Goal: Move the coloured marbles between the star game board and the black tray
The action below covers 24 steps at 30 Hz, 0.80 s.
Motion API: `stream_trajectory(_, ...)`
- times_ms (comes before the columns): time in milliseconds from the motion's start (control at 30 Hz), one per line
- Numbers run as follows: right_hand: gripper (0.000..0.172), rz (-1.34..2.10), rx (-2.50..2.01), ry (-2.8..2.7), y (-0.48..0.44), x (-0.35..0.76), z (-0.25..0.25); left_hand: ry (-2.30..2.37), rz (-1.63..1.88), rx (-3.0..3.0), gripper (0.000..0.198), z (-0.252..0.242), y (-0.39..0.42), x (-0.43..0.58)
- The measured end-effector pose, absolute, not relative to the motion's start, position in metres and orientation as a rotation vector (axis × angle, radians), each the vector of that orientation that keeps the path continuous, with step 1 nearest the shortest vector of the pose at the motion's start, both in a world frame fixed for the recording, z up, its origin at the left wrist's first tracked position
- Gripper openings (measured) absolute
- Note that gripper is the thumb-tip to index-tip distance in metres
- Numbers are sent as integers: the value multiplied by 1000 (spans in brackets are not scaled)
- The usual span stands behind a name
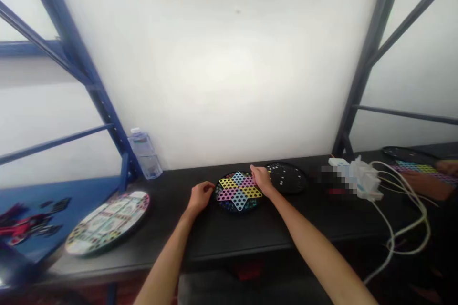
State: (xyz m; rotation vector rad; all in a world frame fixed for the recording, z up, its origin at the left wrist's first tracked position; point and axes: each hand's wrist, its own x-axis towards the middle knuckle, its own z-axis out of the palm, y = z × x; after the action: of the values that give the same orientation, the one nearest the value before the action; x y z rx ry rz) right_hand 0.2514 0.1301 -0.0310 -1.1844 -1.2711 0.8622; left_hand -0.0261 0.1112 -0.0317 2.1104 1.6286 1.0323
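Observation:
A Chinese checkers board (239, 191) lies on the black table: a star of blue, yellow and pink points full of holes, set in a round black tray with small coloured pieces around and under the star. My left hand (202, 196) is at the tray's left rim, fingers curled and their tips against the edge. At the upper right of the star is my right hand (262, 179), its fingers closed; what they hold, if anything, is hidden. Just behind it and to the right lies a round black lid or tray (289, 179) with small white specks.
On the left are a round printed board (109, 224) and a clear plastic bottle (146, 156) against the blue rack post (96, 86). A power strip with white plugs and cables (367, 181) lies at right. Beyond it, another person's hand (447, 167) is near a similar coloured board.

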Motion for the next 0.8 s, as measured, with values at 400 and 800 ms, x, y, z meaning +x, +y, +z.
stream_trajectory(400,38,858,-1098,-1105,140,251,-45,1615,1044,2129,23,-35,112,-27)
stream_trajectory(800,37,906,-1055,-1028,143,253,-44,1624,1029,2095,23,-32,110,-26)
